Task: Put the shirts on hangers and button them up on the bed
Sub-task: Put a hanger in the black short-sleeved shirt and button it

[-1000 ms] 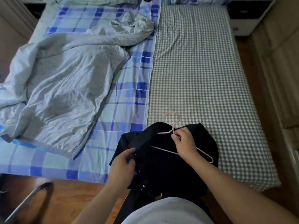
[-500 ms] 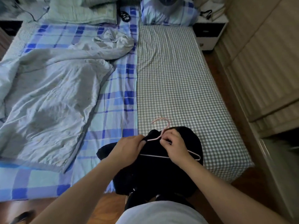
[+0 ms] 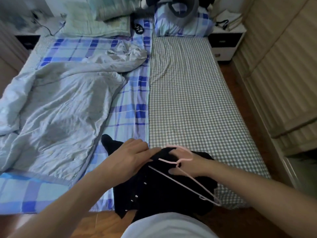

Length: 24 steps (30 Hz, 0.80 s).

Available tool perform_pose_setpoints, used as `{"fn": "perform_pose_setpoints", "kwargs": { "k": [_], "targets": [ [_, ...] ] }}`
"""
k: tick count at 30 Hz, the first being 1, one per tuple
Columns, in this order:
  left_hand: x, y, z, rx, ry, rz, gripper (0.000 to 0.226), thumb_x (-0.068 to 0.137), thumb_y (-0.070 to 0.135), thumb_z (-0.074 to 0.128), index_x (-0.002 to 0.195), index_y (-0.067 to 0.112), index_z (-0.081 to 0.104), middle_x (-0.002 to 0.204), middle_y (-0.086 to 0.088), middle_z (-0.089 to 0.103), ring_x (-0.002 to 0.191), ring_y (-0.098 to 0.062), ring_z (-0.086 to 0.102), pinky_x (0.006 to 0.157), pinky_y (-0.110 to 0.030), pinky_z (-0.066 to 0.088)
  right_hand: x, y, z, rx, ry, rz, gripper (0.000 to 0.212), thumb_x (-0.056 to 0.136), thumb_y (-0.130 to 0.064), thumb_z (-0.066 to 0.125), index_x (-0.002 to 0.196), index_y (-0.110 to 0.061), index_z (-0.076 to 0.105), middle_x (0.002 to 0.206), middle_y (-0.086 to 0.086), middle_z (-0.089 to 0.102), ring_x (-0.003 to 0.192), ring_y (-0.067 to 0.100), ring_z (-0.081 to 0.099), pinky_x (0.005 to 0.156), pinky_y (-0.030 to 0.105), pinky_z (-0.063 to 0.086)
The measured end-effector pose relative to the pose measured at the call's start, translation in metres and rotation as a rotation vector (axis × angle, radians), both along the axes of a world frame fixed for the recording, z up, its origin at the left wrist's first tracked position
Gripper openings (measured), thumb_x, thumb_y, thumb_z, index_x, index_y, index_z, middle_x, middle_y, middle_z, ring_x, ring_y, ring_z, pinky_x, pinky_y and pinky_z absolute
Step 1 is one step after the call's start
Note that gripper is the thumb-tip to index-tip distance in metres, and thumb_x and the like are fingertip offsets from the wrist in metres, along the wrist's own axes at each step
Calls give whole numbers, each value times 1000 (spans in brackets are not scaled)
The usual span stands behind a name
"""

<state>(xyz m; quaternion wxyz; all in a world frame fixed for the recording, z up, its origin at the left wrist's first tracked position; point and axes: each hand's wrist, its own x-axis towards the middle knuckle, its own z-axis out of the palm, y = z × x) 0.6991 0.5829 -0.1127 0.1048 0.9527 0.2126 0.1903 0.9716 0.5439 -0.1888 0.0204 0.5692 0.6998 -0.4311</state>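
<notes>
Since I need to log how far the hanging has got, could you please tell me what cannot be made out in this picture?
- Head view: whether the pink hanger sits inside the black shirt; its left end is lost against dark cloth.
- The left hand fingertips' grip, blurred.
- The right hand fingers, partly buried in fabric.
- The shirt's lower hem, cut off by the person's body.
</notes>
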Motion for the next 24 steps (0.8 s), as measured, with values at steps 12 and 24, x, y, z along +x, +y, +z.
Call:
{"fn": "perform_pose_setpoints", "kwargs": {
  "k": [12, 24],
  "targets": [
    [-31, 39, 67, 117, 73, 31, 42, 108, 30, 43, 141, 11, 59, 87, -1, 55, 73, -23, 54, 64, -36, 49, 18, 47, 72, 242, 126, -297, 18, 102, -17, 54, 88, -16, 67, 83, -5, 65, 77, 11, 61, 79, 32, 48],
    [-53, 64, 126, -110, 87, 45, 43, 101, 32, 44, 142, 30, 58, 84, 12, 51, 78, -9, 53, 70, -32, 47, -11, 61, 146, 27, 310, -168, 10, 97, -24, 68, 102, -21, 76, 98, -5, 75, 93, 13, 71, 88, 31, 59]
  ]
}}
